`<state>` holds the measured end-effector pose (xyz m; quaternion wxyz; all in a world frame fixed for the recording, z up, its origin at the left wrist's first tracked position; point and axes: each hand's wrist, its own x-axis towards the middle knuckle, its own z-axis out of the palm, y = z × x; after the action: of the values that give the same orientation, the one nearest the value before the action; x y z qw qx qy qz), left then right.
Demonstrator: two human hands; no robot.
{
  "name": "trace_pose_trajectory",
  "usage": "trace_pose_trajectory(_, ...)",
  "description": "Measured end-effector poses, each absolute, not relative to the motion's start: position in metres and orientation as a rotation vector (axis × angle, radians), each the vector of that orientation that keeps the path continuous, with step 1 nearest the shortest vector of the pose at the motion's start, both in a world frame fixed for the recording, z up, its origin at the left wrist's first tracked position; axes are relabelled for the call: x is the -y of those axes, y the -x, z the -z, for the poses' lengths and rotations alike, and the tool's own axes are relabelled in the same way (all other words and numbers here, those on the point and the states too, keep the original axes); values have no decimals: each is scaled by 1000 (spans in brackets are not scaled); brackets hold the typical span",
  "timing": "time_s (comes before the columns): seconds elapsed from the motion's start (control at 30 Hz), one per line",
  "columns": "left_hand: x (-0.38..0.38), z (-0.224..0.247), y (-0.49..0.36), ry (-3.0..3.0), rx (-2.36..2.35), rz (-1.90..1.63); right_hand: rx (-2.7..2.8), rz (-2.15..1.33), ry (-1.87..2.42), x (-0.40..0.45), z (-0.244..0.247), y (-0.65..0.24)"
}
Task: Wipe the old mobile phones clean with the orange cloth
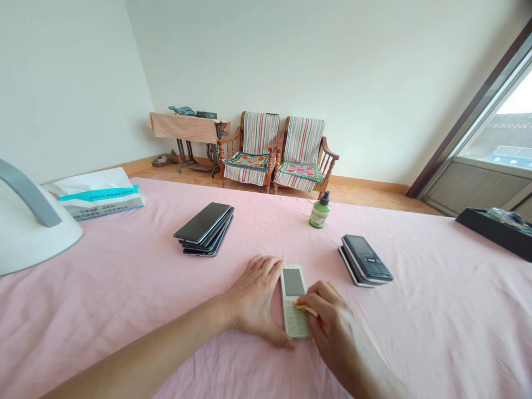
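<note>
A white keypad mobile phone (294, 282) lies face up on the pink cloth, its grey screen toward the far end. My left hand (257, 296) steadies it from the left, fingers at the top corner and thumb at the bottom edge. Pinched in my right hand (332, 318) is a small folded yellow-orange cloth (306, 308), pressed on the keypad. Part of that cloth is hidden by my fingers. To the right is a stack of keypad phones (368, 260). Farther left, several dark smartphones (203, 224) are piled up.
Beyond my hands stands a green spray bottle (320, 213). At the left are a tissue pack (100, 197) and a white object with a grey handle (37, 238). A black tray (494, 230) sits at the right edge. Two wooden chairs (272, 149) stand past the pink cloth (124, 310).
</note>
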<state>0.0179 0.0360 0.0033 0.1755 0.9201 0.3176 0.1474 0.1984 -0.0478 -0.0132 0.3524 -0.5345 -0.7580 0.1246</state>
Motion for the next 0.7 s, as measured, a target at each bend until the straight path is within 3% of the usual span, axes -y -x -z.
trace_pose_trajectory(0.7, -36, -5, -17, -2623, -905, -384, 1863, -366, 1422, 46, 8, -213)
